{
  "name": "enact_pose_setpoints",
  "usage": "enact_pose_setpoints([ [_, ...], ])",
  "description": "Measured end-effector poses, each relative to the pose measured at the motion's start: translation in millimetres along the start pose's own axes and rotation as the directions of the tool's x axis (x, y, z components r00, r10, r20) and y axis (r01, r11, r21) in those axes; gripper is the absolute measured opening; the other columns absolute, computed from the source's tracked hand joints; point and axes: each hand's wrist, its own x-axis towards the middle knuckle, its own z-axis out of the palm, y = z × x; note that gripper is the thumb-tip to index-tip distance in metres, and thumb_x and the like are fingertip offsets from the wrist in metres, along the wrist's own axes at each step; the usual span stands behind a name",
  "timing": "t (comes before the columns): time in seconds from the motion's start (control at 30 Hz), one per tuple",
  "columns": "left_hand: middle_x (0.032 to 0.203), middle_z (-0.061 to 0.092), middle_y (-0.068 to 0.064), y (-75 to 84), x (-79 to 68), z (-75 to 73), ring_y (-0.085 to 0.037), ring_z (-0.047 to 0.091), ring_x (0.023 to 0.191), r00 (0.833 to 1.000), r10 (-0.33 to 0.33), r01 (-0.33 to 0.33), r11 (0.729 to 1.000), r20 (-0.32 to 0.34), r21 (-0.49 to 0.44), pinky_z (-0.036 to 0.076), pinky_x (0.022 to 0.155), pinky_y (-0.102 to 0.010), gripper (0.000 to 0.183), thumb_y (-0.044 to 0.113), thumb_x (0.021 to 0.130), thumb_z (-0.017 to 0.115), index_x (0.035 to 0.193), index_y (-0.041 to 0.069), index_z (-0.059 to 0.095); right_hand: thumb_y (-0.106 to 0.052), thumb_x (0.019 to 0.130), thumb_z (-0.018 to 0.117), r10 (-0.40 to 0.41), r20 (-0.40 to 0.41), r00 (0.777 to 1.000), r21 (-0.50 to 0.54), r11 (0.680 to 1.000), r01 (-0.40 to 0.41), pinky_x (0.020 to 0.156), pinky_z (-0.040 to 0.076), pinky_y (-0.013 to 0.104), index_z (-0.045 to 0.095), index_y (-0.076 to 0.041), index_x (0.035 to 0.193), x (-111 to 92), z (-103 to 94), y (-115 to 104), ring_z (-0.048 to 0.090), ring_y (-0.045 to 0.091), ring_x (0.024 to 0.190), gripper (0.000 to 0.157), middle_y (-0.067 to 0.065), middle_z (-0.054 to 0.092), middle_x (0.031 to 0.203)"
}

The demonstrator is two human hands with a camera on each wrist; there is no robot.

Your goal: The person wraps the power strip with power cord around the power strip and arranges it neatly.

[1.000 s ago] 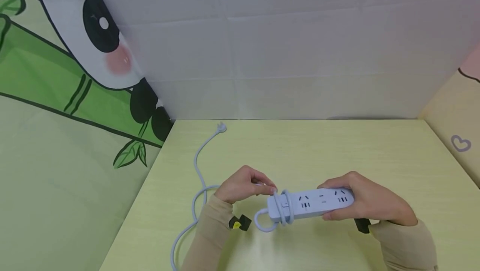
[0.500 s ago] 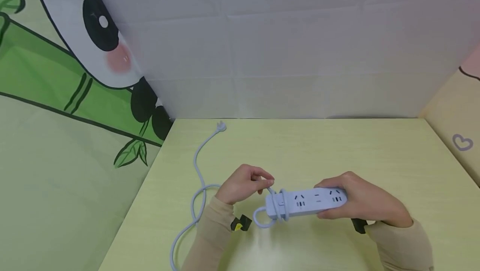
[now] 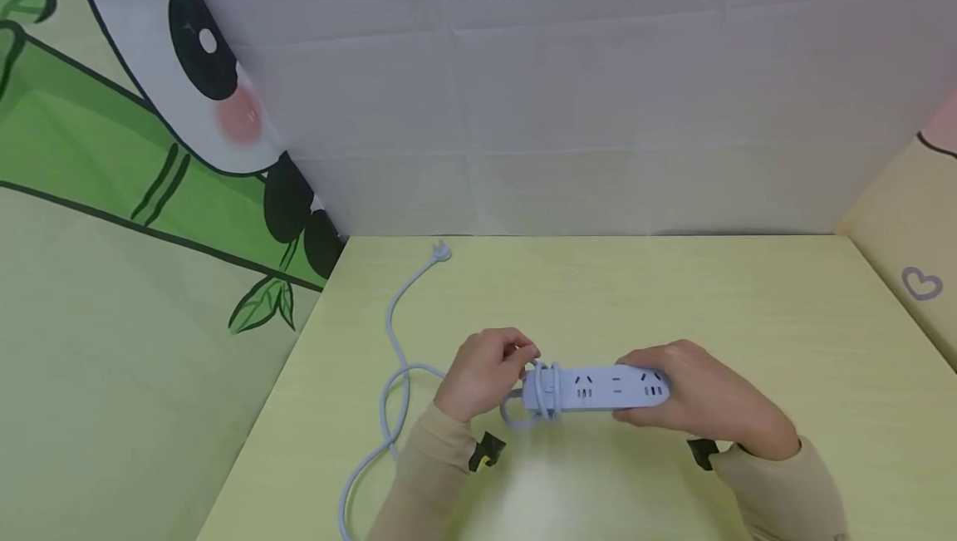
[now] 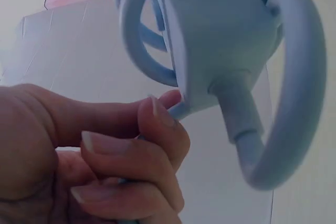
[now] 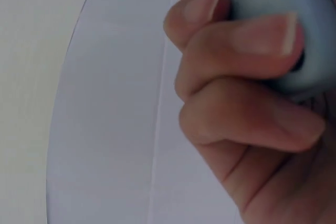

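A white power strip [image 3: 598, 388] is held above the table, its socket face toward the head camera. My right hand [image 3: 691, 391] grips its right end, thumb below and fingers over the top edge; in the right wrist view the fingers [image 5: 236, 66] curl around the rounded end. The strip's power cord [image 3: 399, 358] is wound in loops around its left end. My left hand [image 3: 486, 371] pinches the cord beside that end. In the left wrist view the curled fingers [image 4: 131, 166] hold the cord just below the strip's end face [image 4: 220, 40], where the cord bends out in a wide loop.
The rest of the cord trails over the pale wooden table [image 3: 673, 300] to the left, crossing itself and running off the near edge of view. Its plug [image 3: 441, 252] lies near the table's back edge. A pale wall sheet [image 3: 561, 109] stands behind.
Both hands and the power strip have shifted left; the strip has turned nearly level. The left hand has drawn the cord in closer at the strip's left end. The plug has stayed put.
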Motion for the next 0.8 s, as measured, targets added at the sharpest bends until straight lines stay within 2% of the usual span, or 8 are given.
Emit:
enact_pose_setpoints([
  [0.23,0.085,0.072,-0.003,3.8,-4.5,-1.6,-0.009,0.062,0.069,0.995,0.011,-0.013,1.000,-0.104,-0.024,0.048,0.062,-0.022,0.015,0.017,0.101,0.062,0.102,0.008,0.074,-0.031,0.079,0.087,0.003,-0.114,0.993,-0.114,0.993,-0.016,0.066,0.051,0.021,0.074,-0.018,0.104,4,6.8,-7,0.060,-0.004,0.075,0.031,-0.014,0.073,0.093],
  [0.33,0.083,0.071,-0.002,5.5,-6.6,-1.8,-0.010,0.060,0.067,0.987,0.024,-0.027,0.999,-0.159,-0.018,0.049,0.060,-0.023,0.015,0.016,0.101,0.062,0.102,0.008,0.074,-0.030,0.078,0.087,-0.005,-0.167,0.986,-0.138,0.990,-0.018,0.064,0.050,0.021,0.074,-0.018,0.103,5,10.3,-9,0.058,-0.005,0.072,0.029,-0.014,0.072,0.090],
  [0.47,0.082,0.070,-0.001,9.7,-8.5,-0.1,-0.010,0.059,0.067,0.976,0.005,-0.008,1.000,-0.217,-0.010,0.050,0.059,-0.023,0.014,0.016,0.102,0.061,0.102,0.009,0.073,-0.029,0.078,0.087,0.000,-0.204,0.979,-0.148,0.989,-0.031,0.063,0.049,0.020,0.075,-0.018,0.101,7,13.6,-11,0.057,-0.005,0.070,0.028,-0.014,0.072,0.089],
  [0.6,0.078,0.070,-0.001,13.8,-10.7,2.0,-0.010,0.058,0.063,0.959,0.014,-0.003,0.999,-0.283,0.042,0.047,0.056,-0.023,0.015,0.016,0.103,0.059,0.102,0.006,0.069,-0.028,0.077,0.087,0.004,-0.223,0.975,-0.170,0.985,-0.042,0.063,0.049,0.021,0.075,-0.017,0.100,8,15.9,-12,0.057,-0.005,0.070,0.028,-0.013,0.073,0.089],
  [0.8,0.073,0.070,-0.002,17.1,-11.6,4.1,-0.010,0.057,0.059,0.929,0.039,0.005,0.993,-0.369,0.118,0.044,0.052,-0.023,0.015,0.017,0.106,0.053,0.106,0.004,0.061,-0.027,0.075,0.088,-0.036,-0.280,0.959,-0.214,0.977,-0.026,0.062,0.050,0.021,0.075,-0.015,0.099,10,19.0,-12,0.058,-0.004,0.069,0.030,-0.010,0.073,0.088],
])
